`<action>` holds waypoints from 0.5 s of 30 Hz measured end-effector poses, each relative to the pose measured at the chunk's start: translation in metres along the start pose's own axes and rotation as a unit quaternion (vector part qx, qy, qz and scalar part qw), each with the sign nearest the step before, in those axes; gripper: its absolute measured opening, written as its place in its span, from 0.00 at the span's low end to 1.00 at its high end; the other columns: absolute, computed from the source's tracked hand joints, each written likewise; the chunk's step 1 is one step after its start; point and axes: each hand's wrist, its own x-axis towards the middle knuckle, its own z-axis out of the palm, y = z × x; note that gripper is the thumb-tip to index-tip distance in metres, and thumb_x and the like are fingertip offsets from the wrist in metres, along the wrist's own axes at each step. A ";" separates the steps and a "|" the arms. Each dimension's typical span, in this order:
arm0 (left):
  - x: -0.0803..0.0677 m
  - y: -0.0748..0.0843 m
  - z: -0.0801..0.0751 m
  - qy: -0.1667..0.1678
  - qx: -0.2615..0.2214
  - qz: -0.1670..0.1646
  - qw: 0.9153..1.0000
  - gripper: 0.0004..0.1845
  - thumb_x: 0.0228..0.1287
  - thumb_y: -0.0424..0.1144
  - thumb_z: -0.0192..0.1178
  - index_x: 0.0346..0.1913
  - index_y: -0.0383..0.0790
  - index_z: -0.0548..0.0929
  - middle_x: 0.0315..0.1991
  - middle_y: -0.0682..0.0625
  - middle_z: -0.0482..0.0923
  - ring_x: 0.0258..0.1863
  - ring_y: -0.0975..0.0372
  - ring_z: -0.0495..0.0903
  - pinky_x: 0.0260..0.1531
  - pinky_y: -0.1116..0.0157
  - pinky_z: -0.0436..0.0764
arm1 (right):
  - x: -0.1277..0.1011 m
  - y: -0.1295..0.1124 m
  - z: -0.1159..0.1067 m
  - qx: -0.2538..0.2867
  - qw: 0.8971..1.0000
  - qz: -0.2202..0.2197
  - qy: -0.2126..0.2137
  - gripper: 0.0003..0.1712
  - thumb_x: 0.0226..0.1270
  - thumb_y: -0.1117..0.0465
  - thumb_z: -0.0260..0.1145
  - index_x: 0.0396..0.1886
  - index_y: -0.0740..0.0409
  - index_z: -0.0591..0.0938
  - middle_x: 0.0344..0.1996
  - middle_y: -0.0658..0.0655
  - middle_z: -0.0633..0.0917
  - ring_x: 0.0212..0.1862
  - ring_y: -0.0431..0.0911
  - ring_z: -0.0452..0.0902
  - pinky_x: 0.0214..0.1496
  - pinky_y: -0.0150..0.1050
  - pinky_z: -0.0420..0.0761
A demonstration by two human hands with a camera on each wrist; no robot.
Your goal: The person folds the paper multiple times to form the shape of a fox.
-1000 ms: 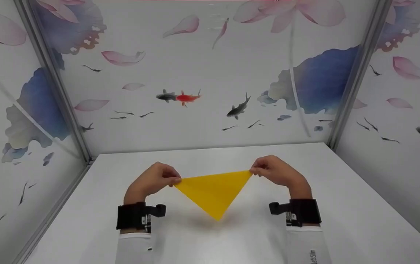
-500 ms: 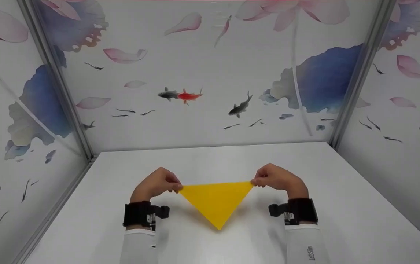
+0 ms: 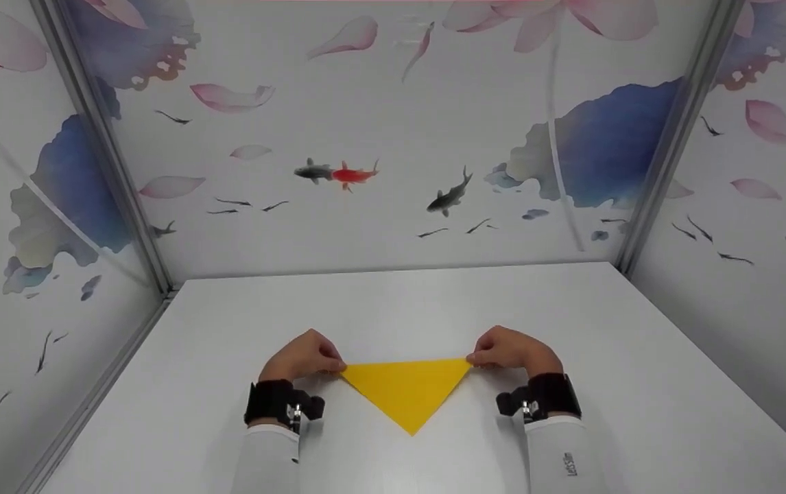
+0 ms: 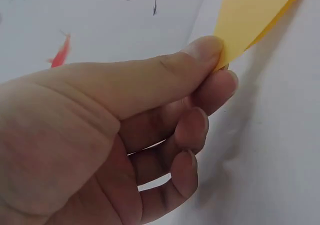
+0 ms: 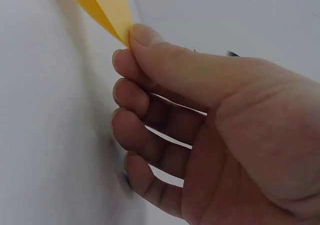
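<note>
Yellow paper triangle (image 3: 407,391), folded double, stretched between my two hands over the white table (image 3: 640,384). Long edge runs straight from one set of fingertips to the other; third corner points back toward me, between my wrists.

Left hand (image 3: 304,357): thumb (image 4: 165,80) and forefinger pinching the triangle's left corner. Wrist view shows the thumb tip pressed flat on top of the paper, forefinger under it, the other three fingers curled loosely beneath, holding nothing.

Right hand (image 3: 511,350): same grip on the right corner. Thumb (image 5: 175,60) on top, forefinger below, both layers of the fold visible just beyond the thumb tip. Remaining fingers curled in, close to the table surface; cannot tell whether they touch it.

Cannot tell whether the paper lies flat on the table or hangs just above it.

Black camera straps (image 3: 276,401) on both wrists, white sleeves (image 3: 561,460) behind them. Booth walls (image 3: 393,137) beyond my fingers printed with fish and petals
</note>
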 end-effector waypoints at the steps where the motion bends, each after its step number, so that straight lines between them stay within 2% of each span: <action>1: 0.001 0.000 0.001 0.002 0.003 0.000 1.000 0.05 0.67 0.42 0.77 0.39 0.45 0.96 0.31 0.53 0.90 0.33 0.60 0.81 0.40 0.65 0.80 | 0.001 0.000 0.000 0.002 1.000 0.005 0.003 0.15 0.74 0.49 0.74 0.36 0.55 0.91 0.26 0.48 0.83 0.34 0.43 0.73 0.39 0.36 0.72; 7: 0.002 0.000 0.005 0.010 0.005 -0.013 1.000 0.05 0.66 0.42 0.77 0.38 0.44 0.95 0.30 0.52 0.88 0.32 0.59 0.78 0.37 0.65 0.76 | 0.002 0.001 0.006 0.007 0.999 0.031 0.019 0.13 0.72 0.49 0.75 0.36 0.54 0.91 0.26 0.48 0.83 0.33 0.44 0.75 0.38 0.35 0.74; 15: 0.004 0.000 0.012 0.031 -0.004 -0.022 0.999 0.07 0.64 0.42 0.78 0.38 0.42 0.94 0.31 0.50 0.87 0.33 0.58 0.78 0.36 0.64 0.77 | 0.000 0.002 0.011 -0.002 0.998 0.033 0.049 0.11 0.67 0.51 0.77 0.36 0.54 0.91 0.30 0.50 0.83 0.37 0.45 0.75 0.41 0.38 0.73</action>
